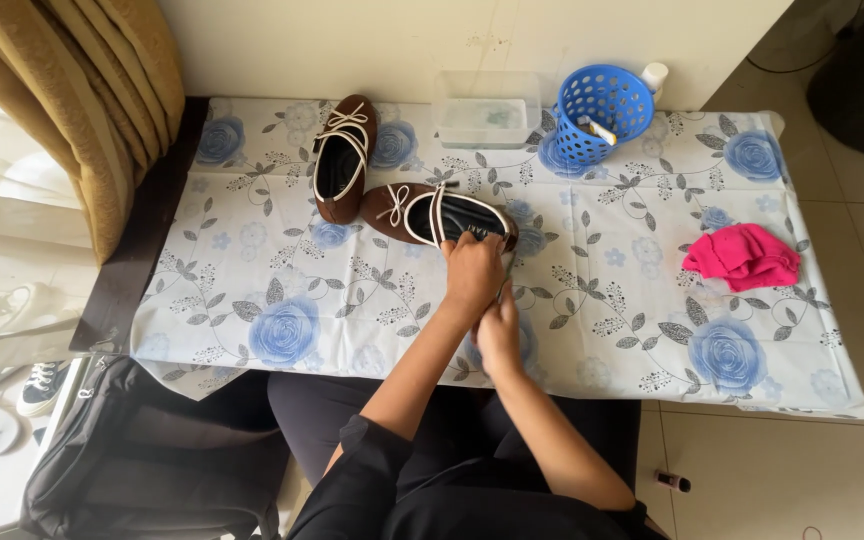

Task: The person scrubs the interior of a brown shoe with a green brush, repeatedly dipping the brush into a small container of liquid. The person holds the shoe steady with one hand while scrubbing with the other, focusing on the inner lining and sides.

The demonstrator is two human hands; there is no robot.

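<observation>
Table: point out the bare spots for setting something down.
Bare cloth lies left of the shoes, along the near left edge of the table, and between the hands and the pink cloth. The back is crowded: clear tub, blue basket.

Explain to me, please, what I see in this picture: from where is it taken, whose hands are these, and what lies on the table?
There is no machine here. The one picture comes from a camera worn on a person's head, looking down, so the two arms at the bottom are that person's own.

The left hand grips the heel end of a brown shoe with white trim and laces, which lies on its side on the table. The right hand is just below it, close to the left wrist; whether it holds anything cannot be seen.

The table has a white cloth with blue roses. On it also lie the second brown shoe, a clear plastic box, a blue basket with holes, and a pink cloth. A dark bag sits on the floor at the left.
</observation>
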